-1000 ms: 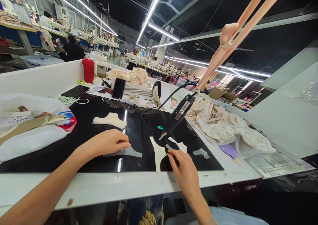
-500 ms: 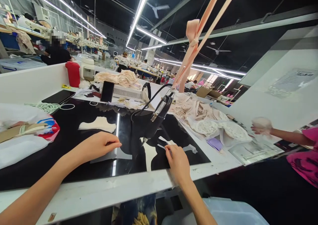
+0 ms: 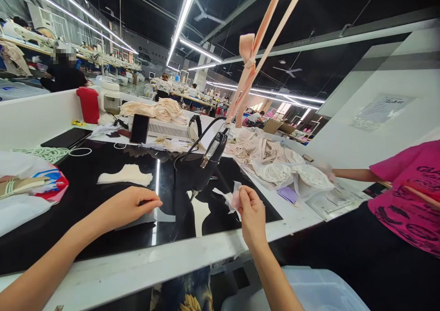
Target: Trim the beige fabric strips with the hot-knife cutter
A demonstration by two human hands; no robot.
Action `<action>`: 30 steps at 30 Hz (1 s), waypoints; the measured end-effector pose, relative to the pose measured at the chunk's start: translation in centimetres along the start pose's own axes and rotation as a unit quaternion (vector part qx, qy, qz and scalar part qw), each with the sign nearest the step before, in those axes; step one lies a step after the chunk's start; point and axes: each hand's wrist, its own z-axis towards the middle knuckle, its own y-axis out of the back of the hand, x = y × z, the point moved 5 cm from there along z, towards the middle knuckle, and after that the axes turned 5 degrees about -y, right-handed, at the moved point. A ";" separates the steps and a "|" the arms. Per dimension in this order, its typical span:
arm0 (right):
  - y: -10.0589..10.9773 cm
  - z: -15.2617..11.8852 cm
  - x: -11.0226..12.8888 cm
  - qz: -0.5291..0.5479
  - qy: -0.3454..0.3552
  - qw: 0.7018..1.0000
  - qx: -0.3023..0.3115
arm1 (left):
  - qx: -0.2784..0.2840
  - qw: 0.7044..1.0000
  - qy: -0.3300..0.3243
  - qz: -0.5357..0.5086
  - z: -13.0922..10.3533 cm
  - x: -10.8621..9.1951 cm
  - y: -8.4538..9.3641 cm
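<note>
Between the thumb and fingers of my right hand [image 3: 253,215] is a thin, sheer fabric piece [image 3: 235,199], raised at the right of the black work surface [image 3: 92,240]. Small white cut pieces [image 3: 222,194] lie just beside it. My left hand [image 3: 129,205] is closed, thumb against fingertips, above a grey translucent cut piece [image 3: 165,218]; anything in the pinch is too small to make out. Between the hands, a cream cut piece [image 3: 200,215] lies under the tip of a black corded tool [image 3: 209,162], which hangs from pink elastic bands [image 3: 245,79]. Another cream piece [image 3: 127,175] lies behind my left hand.
A heap of beige lace garments [image 3: 275,160] is at the right, with a purple piece [image 3: 288,194]. Phones [image 3: 139,128], a red container [image 3: 88,105] and a plastic bag [image 3: 25,215] stand or lie leftward. A co-worker in a pink shirt [image 3: 409,187] reaches in from the right.
My right hand has lifted a sheer piece off the black surface. The left hand has barely moved. The co-worker has come closer, one hand now at the garment heap; the view has shifted slightly.
</note>
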 end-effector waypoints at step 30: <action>-7.9 -8.2 -2.2 0.044 -0.257 0.926 0.273 | -0.167 0.857 0.098 -0.478 0.1 -2.4 -1.8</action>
